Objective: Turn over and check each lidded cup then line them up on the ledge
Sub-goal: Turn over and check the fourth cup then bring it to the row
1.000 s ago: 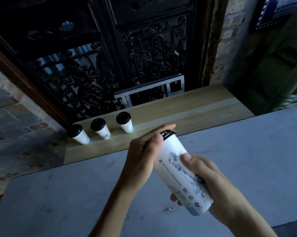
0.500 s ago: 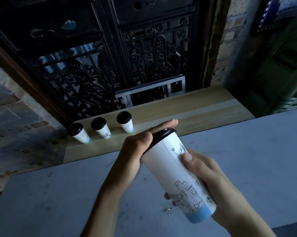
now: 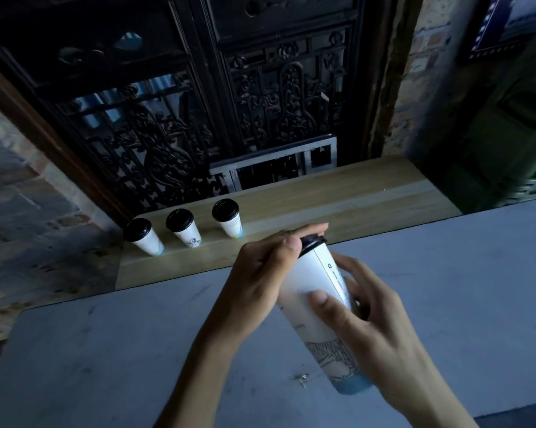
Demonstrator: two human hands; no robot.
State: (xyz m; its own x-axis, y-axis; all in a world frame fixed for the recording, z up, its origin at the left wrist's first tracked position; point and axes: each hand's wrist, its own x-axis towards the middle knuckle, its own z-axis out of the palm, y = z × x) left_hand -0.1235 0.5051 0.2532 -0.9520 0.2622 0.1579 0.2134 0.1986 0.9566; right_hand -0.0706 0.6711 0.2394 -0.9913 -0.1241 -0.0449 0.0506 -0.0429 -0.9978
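A tall white paper cup [image 3: 314, 291] with a black lid, line drawings and a blue base is held tilted above the grey table, lid pointing away from me. My left hand [image 3: 260, 273] wraps the upper part, fingers over the lid. My right hand [image 3: 371, 329] grips the lower body from the right, thumb on the front. Three smaller lidded cups stand in a row on the wooden ledge [image 3: 337, 208]: left cup [image 3: 143, 239], middle cup [image 3: 183, 227], right cup [image 3: 228, 220].
The grey table [image 3: 106, 350] spreads under my hands, with a small scrap [image 3: 302, 378] lying on it. Behind the ledge rises a dark carved wooden screen [image 3: 229, 103]. Brick wall shows at the left and upper right.
The cup has been rotated about its axis in my hands: the drawing has swung toward the lower right side and a plain face with a small recycling mark now faces me.
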